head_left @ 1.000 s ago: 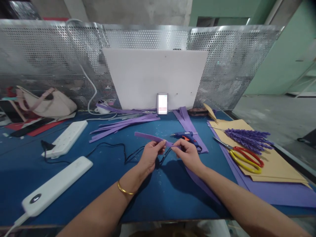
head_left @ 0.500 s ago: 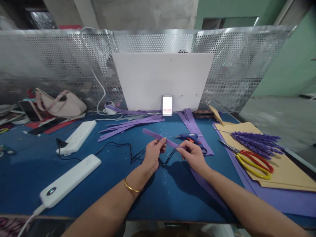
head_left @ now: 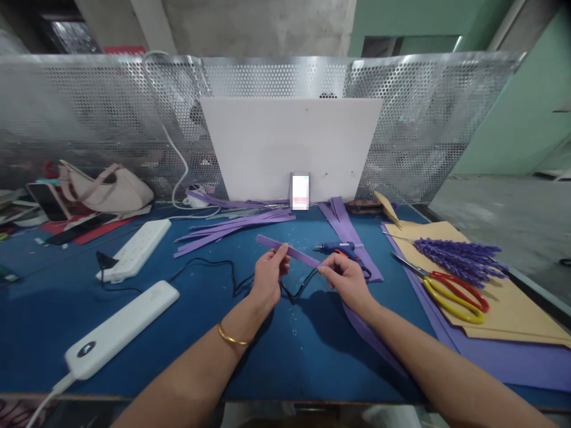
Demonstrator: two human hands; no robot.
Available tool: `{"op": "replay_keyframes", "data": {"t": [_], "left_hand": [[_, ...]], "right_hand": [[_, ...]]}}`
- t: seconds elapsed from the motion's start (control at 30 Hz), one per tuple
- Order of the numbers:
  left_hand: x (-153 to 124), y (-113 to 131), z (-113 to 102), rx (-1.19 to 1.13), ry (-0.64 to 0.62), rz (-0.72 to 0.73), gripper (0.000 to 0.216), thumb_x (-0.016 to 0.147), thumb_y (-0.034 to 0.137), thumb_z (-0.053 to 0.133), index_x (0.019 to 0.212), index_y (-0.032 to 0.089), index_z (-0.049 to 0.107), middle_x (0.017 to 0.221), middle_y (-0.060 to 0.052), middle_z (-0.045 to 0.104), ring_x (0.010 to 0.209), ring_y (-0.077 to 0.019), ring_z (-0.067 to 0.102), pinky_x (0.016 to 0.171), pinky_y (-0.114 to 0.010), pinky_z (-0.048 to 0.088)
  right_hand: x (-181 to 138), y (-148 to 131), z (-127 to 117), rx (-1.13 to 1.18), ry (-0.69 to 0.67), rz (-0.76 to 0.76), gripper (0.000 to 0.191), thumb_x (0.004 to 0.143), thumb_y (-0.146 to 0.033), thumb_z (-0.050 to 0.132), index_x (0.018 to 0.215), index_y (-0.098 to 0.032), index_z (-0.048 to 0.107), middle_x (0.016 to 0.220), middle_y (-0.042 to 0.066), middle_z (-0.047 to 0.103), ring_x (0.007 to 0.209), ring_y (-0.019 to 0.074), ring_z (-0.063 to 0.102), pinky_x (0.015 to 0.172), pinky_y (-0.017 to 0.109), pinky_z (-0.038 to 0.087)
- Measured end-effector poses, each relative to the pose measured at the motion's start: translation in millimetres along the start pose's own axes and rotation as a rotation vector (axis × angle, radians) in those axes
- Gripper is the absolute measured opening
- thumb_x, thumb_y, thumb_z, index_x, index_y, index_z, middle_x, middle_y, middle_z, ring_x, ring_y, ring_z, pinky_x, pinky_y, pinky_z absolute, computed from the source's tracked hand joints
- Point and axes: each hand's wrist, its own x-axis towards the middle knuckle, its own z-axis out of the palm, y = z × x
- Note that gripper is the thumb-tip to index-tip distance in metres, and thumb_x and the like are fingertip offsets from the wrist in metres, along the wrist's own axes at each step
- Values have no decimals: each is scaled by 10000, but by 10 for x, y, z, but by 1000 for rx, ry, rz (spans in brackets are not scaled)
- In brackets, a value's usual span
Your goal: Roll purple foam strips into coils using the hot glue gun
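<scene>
A narrow purple strip (head_left: 304,256), perhaps felt or foam, stretches between my two hands above the blue table. My left hand (head_left: 270,274) pinches it near its far left end, with a short tip sticking out past the thumb. Further along, my right hand (head_left: 344,277) pinches the same strip between thumb and fingertips. The rest of it hangs under my right wrist and trails toward the table's front edge. Just behind my right hand lies a blue glue gun (head_left: 338,246), its black cable running left beneath my hands.
Several cut purple strips (head_left: 234,228) lie at the back. On the right, scissors (head_left: 455,294) and purple lavender sprigs (head_left: 459,255) rest on tan sheets (head_left: 513,315). A white power strip (head_left: 141,246) and a white power box (head_left: 125,327) are on the left. A phone (head_left: 300,191) stands against a white board (head_left: 294,142).
My left hand has slid left along the strip, toward its end, widening the gap between my hands. My right hand keeps its pinch. The whole view has shifted slightly.
</scene>
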Motion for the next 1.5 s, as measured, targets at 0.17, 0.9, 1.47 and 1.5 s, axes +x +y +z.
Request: {"op": "replay_keyframes", "data": {"t": [0.17,0.9,1.47,1.5], "left_hand": [[31,48,-31,-28,-29,14,515,480,488,917,779,115,725,557,51,521,491,-43,435,471,-170,348],[2,49,0,128,-184,-85,515,448,459,951,726,112,689,654,2,644,537,-72,546,518,-191,450],[37,116,16,-53,-43,-179,139,718,175,833,794,101,743,653,3,640,590,-67,569,532,-163,439],[41,120,14,-56,-43,-187,87,760,161,798,784,100,741,635,3,632,574,-64,560,524,-159,436]], "right_hand": [[3,-15,-5,7,3,-5,269,764,-439,692,669,-206,596,492,-56,464,466,112,428,486,261,335],[32,-1,-11,31,10,-26,233,787,-404,697,734,-200,600,527,-56,504,493,111,466,512,257,351],[-31,37,46,77,-84,-188,146,822,-291,704,892,-231,817,772,24,649,553,108,558,527,269,460],[-32,42,43,67,-88,-195,139,817,-280,707,884,-230,818,775,27,658,552,110,563,521,268,459]]}}
